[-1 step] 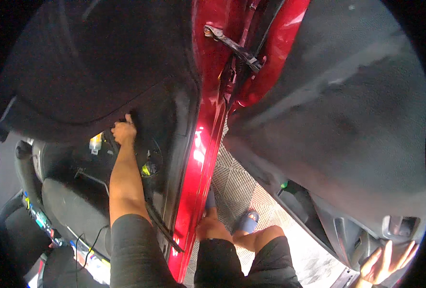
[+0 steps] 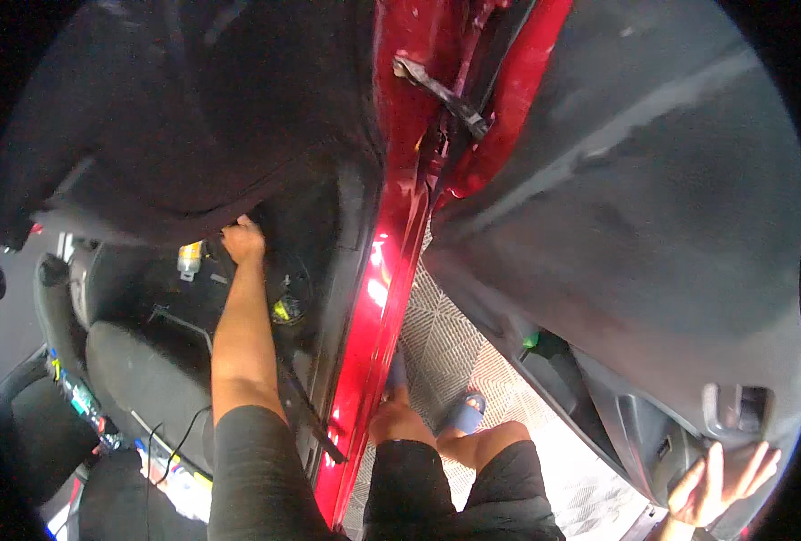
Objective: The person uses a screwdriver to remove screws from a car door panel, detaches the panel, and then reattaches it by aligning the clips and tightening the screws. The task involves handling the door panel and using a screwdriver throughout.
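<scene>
My left hand point(image 2: 243, 242) reaches into the footwell, fingers curled at the lower edge of a dark dashboard panel point(image 2: 193, 135). The fingertips are hidden there, and whatever they grip does not show. Beside it lies a clear bottle with a yellow label point(image 2: 189, 259). A small yellow and black object point(image 2: 285, 309) rests on the dark floor nearer to me. Far to the right, my right hand point(image 2: 722, 487) has its fingers spread against the black trim of the open car door point(image 2: 635, 261), below a door handle recess point(image 2: 741, 408).
A red door sill point(image 2: 364, 334) runs between my left arm and my legs. The door check arm point(image 2: 441, 93) links door and body. A grey seat point(image 2: 139, 374) stands at left, with a thin bent rod point(image 2: 184, 323) by it. Patterned flooring point(image 2: 432, 334) lies below.
The view has shifted slightly. The bottle shows more fully beside my left hand, whose fingers are now more hidden at the panel edge. My right hand stays on the door.
</scene>
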A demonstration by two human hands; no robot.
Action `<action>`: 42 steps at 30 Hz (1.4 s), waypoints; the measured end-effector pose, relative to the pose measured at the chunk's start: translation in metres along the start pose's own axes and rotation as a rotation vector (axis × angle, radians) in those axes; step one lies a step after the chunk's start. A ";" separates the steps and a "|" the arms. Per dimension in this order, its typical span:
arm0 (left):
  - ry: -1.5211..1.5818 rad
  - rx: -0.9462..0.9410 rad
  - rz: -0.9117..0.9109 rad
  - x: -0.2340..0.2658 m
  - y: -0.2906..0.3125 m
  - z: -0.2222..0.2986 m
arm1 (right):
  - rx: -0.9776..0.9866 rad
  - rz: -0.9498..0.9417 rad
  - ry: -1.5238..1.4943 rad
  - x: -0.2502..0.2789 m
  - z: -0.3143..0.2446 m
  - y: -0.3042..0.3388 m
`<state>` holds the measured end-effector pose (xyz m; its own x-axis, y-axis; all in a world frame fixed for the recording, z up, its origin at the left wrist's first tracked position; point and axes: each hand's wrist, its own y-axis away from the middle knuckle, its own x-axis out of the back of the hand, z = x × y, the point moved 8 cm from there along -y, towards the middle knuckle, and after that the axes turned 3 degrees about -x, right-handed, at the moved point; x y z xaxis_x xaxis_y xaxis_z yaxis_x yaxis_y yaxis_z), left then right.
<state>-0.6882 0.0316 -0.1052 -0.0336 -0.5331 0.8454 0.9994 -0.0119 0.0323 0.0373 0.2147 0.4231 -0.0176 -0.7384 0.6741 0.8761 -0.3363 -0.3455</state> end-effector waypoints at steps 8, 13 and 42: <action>1.628 1.011 -0.144 0.129 0.227 0.005 | -0.087 -0.142 -0.453 0.025 -0.012 -0.017; 1.809 1.020 -0.853 0.267 0.412 0.084 | -0.252 -0.325 -1.209 0.078 -0.038 -0.009; 1.316 0.108 -1.167 0.368 0.375 0.454 | -0.615 0.097 -1.614 0.054 0.047 -0.316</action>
<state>-0.3292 0.2150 0.4599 -0.5835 -0.5548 -0.5930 0.4531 -0.8284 0.3292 -0.2176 0.3086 0.5994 0.8180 0.3860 0.4264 0.5406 -0.7691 -0.3410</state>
